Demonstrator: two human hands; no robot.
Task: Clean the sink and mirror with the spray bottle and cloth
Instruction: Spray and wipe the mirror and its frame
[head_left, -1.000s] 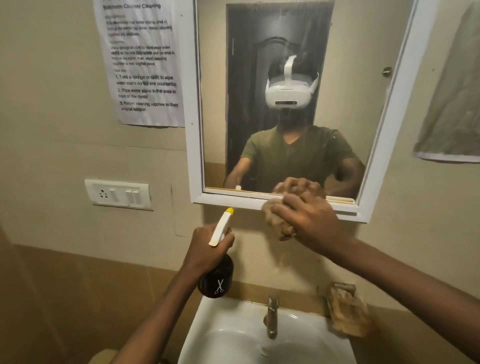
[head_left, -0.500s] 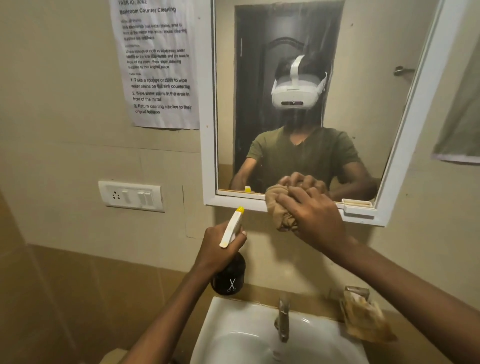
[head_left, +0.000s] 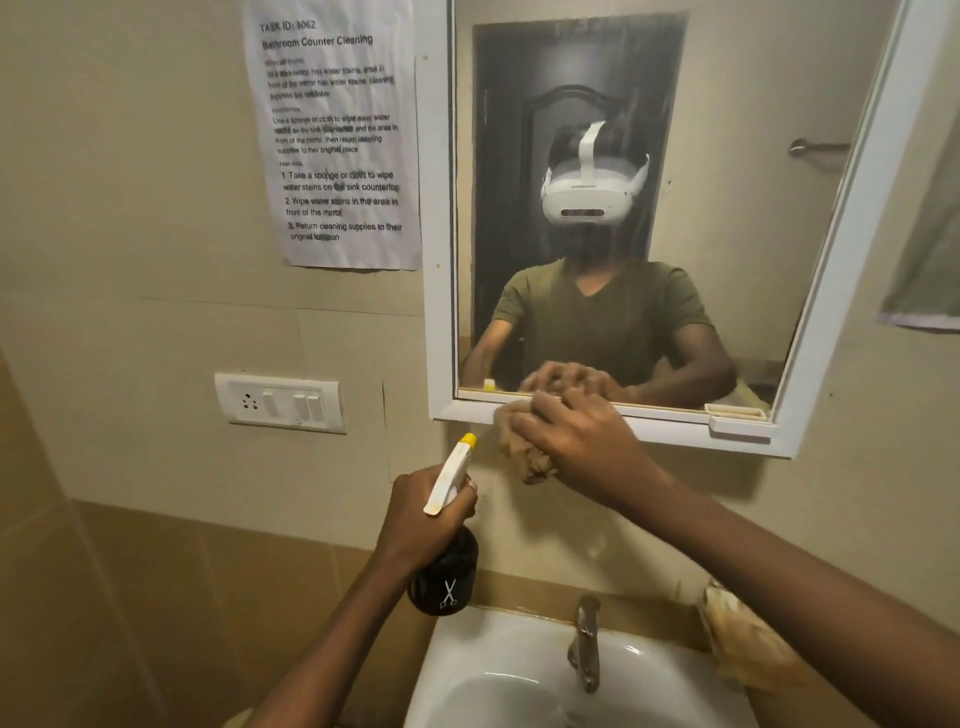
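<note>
The right hand (head_left: 587, 447) grips the crumpled brown cloth (head_left: 524, 447) at the bottom edge of the white-framed mirror (head_left: 810, 364), the left hand (head_left: 421, 525) holds the dark spray bottle (head_left: 447, 571), so wiping the glass higher up probably comes next.

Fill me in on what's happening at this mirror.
A person is cleaning the bathroom mirror. The right hand presses a bunched tan cloth against the mirror's bottom frame edge, while the left hand holds the dark spray bottle upright above the white sink.
</note>
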